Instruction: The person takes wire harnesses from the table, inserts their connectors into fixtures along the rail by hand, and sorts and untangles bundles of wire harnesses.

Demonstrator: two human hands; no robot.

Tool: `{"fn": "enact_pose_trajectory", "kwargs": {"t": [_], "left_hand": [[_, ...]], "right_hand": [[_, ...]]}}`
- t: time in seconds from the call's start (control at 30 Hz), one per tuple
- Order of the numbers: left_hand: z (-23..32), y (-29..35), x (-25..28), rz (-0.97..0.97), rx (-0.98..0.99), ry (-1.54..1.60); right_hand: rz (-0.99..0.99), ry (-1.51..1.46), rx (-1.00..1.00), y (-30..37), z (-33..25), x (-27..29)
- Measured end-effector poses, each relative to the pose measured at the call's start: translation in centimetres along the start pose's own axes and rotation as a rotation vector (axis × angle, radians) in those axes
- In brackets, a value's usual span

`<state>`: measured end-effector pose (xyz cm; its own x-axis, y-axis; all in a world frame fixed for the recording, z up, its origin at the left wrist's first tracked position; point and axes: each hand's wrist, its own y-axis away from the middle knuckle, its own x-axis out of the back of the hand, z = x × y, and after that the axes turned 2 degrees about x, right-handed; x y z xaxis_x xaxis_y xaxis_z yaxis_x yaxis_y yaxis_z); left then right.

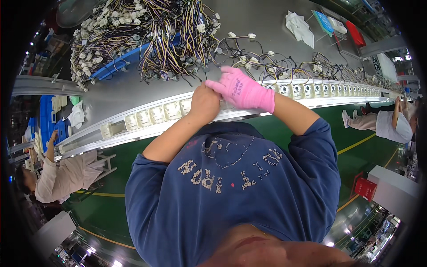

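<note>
My bare left hand [206, 104] is closed in a fist over the metal rail [147, 130], and whatever its fingers hold is hidden. Touching it from the right is my right hand [242, 89] in a pink knit glove, its fingers curled, its thumb and forefinger at the left hand's fingertips; what they pinch is too small to make out. Clear whitish plastic housings [157, 114] sit in a row in the rail left of my hands. To the right, similar housings [311, 90] with dark round centres continue, with wires [275, 71] beside them.
A large heap of wire harnesses [167, 44] with white connectors lies beyond my hands, partly over a blue tray [120, 62]. A white cloth [299, 29] and a red bin [356, 34] are at the far right. People work at the left [66, 173] and right [391, 122].
</note>
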<state>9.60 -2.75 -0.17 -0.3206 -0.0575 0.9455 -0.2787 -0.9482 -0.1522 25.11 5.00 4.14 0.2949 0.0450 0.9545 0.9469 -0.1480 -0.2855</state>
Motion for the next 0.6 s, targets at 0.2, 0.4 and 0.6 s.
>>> {"fn": "enact_pose_trajectory", "kwargs": {"t": [0.2, 0.4, 0.6], "left_hand": [[-1.0, 0.9, -0.9, 0.24, 0.004, 0.245], [-0.6, 0.6, -0.2, 0.243, 0.077, 0.309], [-0.7, 0.5, -0.3, 0.234, 0.088, 0.322]], "right_hand": [[-0.635, -0.179, -0.359, -0.4, -0.7, 1.7], [-0.646, -0.183, -0.43, -1.1, -0.8, 1.9], [-0.446, -0.305, -0.572, -0.7, -0.3, 0.3]]}}
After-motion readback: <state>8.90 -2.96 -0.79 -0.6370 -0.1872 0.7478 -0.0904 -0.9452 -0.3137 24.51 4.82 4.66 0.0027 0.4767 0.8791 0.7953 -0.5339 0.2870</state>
